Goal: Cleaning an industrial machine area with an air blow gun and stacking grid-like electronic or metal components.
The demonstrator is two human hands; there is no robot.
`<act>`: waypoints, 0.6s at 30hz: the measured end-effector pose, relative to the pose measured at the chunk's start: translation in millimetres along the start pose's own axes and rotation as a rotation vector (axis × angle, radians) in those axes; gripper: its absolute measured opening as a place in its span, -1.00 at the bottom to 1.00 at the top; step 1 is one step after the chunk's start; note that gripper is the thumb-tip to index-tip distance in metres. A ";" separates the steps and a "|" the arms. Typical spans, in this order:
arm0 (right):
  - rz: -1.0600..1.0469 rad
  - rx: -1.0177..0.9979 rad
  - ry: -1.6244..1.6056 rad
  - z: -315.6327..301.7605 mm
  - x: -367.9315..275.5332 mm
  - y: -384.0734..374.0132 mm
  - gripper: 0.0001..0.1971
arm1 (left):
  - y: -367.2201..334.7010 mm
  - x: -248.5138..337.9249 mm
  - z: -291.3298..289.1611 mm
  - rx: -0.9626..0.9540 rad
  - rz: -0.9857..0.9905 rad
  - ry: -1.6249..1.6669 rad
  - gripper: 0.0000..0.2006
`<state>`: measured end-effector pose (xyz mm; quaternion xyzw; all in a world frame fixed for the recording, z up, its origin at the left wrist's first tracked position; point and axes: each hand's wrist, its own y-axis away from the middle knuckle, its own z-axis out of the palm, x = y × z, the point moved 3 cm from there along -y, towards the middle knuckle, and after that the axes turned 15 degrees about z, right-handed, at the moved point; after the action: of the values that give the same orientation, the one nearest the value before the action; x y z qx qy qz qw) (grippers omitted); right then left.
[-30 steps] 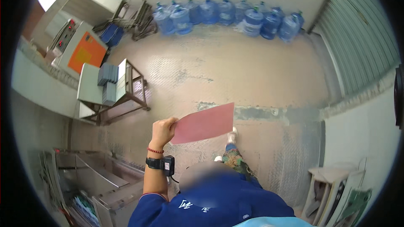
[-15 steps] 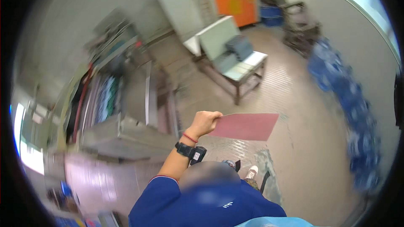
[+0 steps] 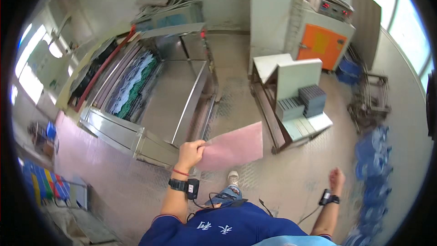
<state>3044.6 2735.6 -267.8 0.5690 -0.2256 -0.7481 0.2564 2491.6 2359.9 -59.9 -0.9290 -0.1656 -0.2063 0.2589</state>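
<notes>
My left hand (image 3: 191, 154) grips a thin pink rectangular sheet (image 3: 234, 148) by one edge, thumb on top. The sheet stretches out to the right, well above the floor; I cannot tell its material. My right hand (image 3: 337, 180) hangs out to the right, nearest the blue water bottles, with its fingers curled in and nothing visible in them. Each wrist wears a black strap with a small box; the left one also has a red cord.
A steel machine (image 3: 175, 95) with a bed of blue and green cloth-like strips stands at left. Ahead right, a white stand (image 3: 300, 79) holds stacked grey blocks (image 3: 312, 100). Beyond are an orange-doored cabinet (image 3: 321, 43) and a blue bucket (image 3: 349, 72). Large blue bottles (image 3: 373, 152) line the right wall.
My view has swung leftward, bringing more of the steel machine in. My right hand has come into sight. The pink sheet stays in my left hand, tilted differently.
</notes>
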 end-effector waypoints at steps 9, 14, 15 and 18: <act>0.215 -0.576 0.315 432.7 8.6 -11.6 -0.86 | -112.5 -130.0 -18.0 0.262 -0.232 -0.053 -0.83; 0.237 -0.682 0.464 557.7 -10.1 -43.4 -0.87 | -134.0 -203.1 -23.2 0.510 -0.379 -0.089 -0.79; 0.238 -0.706 0.464 580.4 -15.2 -52.8 -0.88 | -136.8 -215.8 -26.1 0.533 -0.479 -0.048 -0.78; 0.239 -0.780 0.496 649.7 -22.0 -91.1 -0.88 | -123.2 -263.5 -34.8 0.640 -0.615 -0.045 -0.78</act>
<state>2409.6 2849.3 -146.0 0.5620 0.0762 -0.5837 0.5811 2203.6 2387.8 -105.5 -0.7138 -0.4954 -0.1919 0.4564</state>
